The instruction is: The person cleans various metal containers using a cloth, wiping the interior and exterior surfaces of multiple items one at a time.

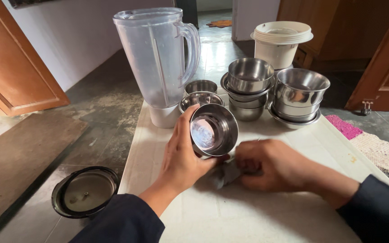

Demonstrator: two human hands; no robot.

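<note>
Nearest the camera, two dark sleeves run up to the hands over a white table top. The left hand grips a small steel cup, tipped on its side so its shiny hollow faces the camera; thumb and fingers wrap the rim and outer wall. The right hand lies just right of the cup, clenched on a grey cloth pressed to the table. The cup looks light, rigid and slick, so a hold around rim and wall probably suits it better than pinching the polished base. Beyond the left hand stands a clear blender jar. Beyond the right hand sit stacked steel bowls and a white tub. Left of the left sleeve, on the floor, lies a round black lid.
</note>
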